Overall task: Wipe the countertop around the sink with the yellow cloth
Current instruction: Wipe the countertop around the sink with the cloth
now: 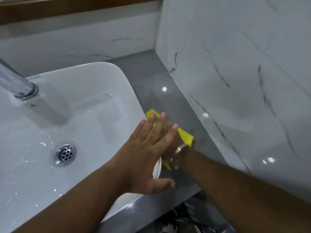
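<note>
Yellow cloth (186, 135) lies flat on the grey countertop (161, 78), in the strip between the white sink (94, 91) and the marble-patterned wall (235, 73). Left hand (148, 148) is spread, fingers straight, over the sink's right rim and partly over the right hand (175, 148), which presses down on the cloth, blurred, a bangle at its wrist. Only the cloth's corners show. Water drops dot the basin near the drain (65, 154); a chrome faucet (15, 81) juts in from the left.
</note>
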{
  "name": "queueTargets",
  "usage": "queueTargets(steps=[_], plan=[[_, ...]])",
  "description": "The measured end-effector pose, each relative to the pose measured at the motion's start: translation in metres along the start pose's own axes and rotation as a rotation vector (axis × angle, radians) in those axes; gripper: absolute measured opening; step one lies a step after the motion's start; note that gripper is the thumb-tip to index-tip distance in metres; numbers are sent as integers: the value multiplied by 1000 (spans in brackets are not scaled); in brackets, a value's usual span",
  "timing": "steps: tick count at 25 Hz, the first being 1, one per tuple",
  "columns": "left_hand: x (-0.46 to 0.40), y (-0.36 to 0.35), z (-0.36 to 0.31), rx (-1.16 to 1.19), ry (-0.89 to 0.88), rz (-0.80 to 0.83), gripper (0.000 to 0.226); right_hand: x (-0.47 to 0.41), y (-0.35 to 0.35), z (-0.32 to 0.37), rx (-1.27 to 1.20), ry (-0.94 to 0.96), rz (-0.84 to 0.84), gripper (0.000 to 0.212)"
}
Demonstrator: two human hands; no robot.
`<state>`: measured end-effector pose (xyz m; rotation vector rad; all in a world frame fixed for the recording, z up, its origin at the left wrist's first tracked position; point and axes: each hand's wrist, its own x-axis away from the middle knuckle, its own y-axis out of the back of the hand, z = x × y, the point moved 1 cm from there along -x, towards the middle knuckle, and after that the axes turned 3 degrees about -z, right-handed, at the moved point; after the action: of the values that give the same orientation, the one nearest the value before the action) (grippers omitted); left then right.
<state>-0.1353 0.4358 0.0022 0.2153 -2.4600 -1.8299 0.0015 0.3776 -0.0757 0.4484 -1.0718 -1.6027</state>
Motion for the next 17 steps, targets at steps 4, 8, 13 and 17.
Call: queueTargets(steps=[4, 8, 13, 17], plan=[[5, 2, -3, -7, 14, -4, 115, 77, -11, -71, 438, 173, -78, 63], [7, 0, -5, 4, 37, -17, 115, 8, -7, -87, 521, -176, -51, 62], [7, 1, -5, -5, 16, 11, 120, 74, -64, -43, 471, 155, -59, 65], [6, 2, -5, 1, 25, 17, 122, 107, -17, -87, 483, -60, -243, 65]])
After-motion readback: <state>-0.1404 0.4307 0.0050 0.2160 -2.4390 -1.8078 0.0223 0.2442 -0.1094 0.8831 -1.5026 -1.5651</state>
